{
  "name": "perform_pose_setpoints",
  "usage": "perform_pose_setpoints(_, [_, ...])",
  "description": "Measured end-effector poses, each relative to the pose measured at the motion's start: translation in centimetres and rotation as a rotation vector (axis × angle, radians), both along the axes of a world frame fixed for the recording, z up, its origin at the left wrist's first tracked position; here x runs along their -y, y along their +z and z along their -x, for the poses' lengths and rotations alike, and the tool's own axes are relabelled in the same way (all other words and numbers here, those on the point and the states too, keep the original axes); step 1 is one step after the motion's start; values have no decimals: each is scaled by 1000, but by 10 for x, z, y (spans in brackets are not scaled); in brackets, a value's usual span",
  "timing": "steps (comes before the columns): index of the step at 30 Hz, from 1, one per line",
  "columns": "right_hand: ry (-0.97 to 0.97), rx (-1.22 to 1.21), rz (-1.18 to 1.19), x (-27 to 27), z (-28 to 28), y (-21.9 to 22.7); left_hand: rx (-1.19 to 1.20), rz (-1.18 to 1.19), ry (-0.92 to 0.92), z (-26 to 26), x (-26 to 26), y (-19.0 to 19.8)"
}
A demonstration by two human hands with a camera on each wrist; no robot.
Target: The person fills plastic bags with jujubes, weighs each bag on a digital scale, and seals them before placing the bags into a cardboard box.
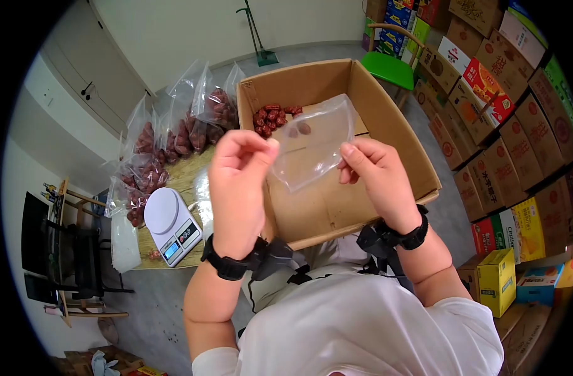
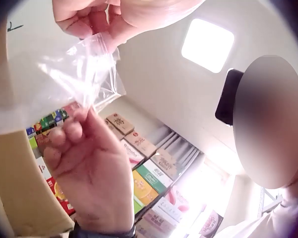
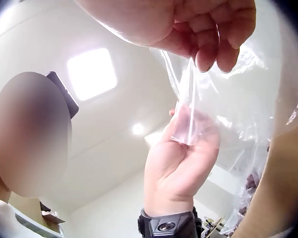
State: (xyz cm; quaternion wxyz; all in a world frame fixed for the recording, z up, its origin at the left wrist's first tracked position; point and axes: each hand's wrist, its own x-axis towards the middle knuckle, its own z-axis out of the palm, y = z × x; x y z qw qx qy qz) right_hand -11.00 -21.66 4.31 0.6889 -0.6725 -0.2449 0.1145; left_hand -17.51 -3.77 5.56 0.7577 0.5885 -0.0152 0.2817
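Observation:
A clear plastic zip bag (image 1: 317, 150) stretches between both hands, above an open cardboard box (image 1: 390, 135). My left hand (image 1: 239, 182) pinches one side of its mouth between thumb and fingers; my right hand (image 1: 383, 178) pinches the other. In the left wrist view, the right hand (image 2: 92, 168) grips the lower end of the bag's mouth (image 2: 84, 74). The right wrist view shows the left hand (image 3: 181, 163) behind the clear film. Dark red dried dates (image 1: 270, 119) lie in the box's far left corner, and a few show through the bag.
Left of the box, a table (image 1: 195, 166) holds several clear bags of dates (image 1: 192, 125) and a white digital scale (image 1: 172, 225). Stacked cartons (image 1: 512, 131) line the right side. Beyond the box stand a green chair (image 1: 390, 67) and a green dustpan (image 1: 267, 58).

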Motion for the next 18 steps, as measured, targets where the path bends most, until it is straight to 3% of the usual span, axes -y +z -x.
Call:
perform_pose_setpoints(2, [-1, -27, 30, 4, -3, 1, 36, -41, 22, -1, -7, 1])
perform_pose_setpoints(4, [-29, 89, 137, 6, -4, 1, 40, -547, 102, -2, -8, -1])
perform_pose_setpoints(8, [-53, 131, 130, 5, -2, 12, 6, -840, 139, 0, 8, -2])
perform_pose_setpoints(12, [31, 174, 150, 8, -5, 29, -240, -703, 26, 2, 15, -4])
perform_pose_setpoints(13, [65, 177, 159, 9, -7, 32, -349, -514, -103, 6, 17, 5])
perform_pose_setpoints(14, [100, 183, 166, 8, -10, 33, -312, -382, -129, 5, 17, 2])
perform_pose_setpoints(16, [125, 229, 204, 6, -17, 37, -258, -343, -89, 4, 11, -2])
perform_pose_setpoints(18, [293, 408, 523, 7, -30, 43, -222, -431, 15, 5, 4, -4])
